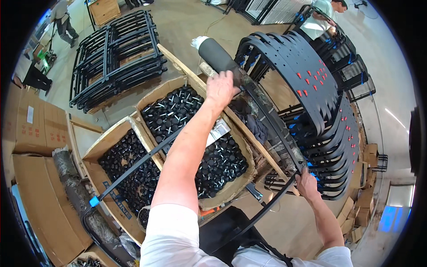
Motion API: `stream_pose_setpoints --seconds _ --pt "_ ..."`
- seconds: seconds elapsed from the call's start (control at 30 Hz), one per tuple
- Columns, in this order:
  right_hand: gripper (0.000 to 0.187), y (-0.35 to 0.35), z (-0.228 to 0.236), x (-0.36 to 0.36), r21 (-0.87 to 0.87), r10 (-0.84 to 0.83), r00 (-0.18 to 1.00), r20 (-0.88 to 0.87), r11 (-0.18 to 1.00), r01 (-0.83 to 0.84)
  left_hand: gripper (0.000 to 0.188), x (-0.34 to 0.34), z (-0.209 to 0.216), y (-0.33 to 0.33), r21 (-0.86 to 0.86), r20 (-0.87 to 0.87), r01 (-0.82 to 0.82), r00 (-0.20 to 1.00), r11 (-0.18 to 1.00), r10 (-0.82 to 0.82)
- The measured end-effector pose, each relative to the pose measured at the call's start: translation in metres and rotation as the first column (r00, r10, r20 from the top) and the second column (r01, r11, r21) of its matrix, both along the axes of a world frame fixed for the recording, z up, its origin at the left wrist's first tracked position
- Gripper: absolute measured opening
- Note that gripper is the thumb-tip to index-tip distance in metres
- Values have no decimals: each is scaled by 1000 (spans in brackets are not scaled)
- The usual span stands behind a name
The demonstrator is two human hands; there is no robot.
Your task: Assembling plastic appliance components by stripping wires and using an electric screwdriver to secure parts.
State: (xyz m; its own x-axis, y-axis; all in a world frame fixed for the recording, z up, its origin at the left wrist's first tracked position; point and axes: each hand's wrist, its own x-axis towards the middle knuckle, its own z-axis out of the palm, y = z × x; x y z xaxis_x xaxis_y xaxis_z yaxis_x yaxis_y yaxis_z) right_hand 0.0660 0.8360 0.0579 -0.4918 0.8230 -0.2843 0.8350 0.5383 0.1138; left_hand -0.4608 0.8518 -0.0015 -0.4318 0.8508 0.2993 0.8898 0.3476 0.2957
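Observation:
A black metal tube frame (272, 123) with long side bars lies across in front of me. One bar slopes down to the left and ends in a blue cap (94, 201). My left hand (221, 90) is closed at the frame's far corner, its fingers partly hidden, next to a padded grey roll (215, 53). At the near right corner, my right hand (308, 183) grips the tube. Beneath my left arm, one carton (243, 187) holds many black screw-in feet with metal studs. Beside it, another carton (89, 165) contains small black caps.
Stacked black curved frames (284, 62) with red plugs stand at the right. More black frames (116, 58) are piled at the far left. Brown cartons (42, 124) line the left side. A person (318, 26) stands at the back right. A wooden rail (258, 149) edges the cartons.

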Motion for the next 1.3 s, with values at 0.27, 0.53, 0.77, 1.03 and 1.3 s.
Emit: stream_pose_setpoints --seconds 0.27,0.53,0.77,1.03,1.3 --pt "34 2 2 -6 7 -4 999 38 1000 3 48 38 12 30 -116 41 68 997 991 -64" --pt "24 15 41 -119 -18 191 953 234 981 -192 24 3 -1 7 -11 188 319 931 948 -312" --pt "18 -3 42 -349 17 546 684 -485 787 -617 28 -142 -115 -190 -381 113 152 987 912 -117" --pt "17 11 -75 -531 -73 636 724 -268 736 -674 18 -138 -123 -194 -229 128 90 990 969 -62" --pt "27 7 -137 -579 -217 662 737 139 746 -629 32 -107 9 -263 100 987 -408 155 907 -39"
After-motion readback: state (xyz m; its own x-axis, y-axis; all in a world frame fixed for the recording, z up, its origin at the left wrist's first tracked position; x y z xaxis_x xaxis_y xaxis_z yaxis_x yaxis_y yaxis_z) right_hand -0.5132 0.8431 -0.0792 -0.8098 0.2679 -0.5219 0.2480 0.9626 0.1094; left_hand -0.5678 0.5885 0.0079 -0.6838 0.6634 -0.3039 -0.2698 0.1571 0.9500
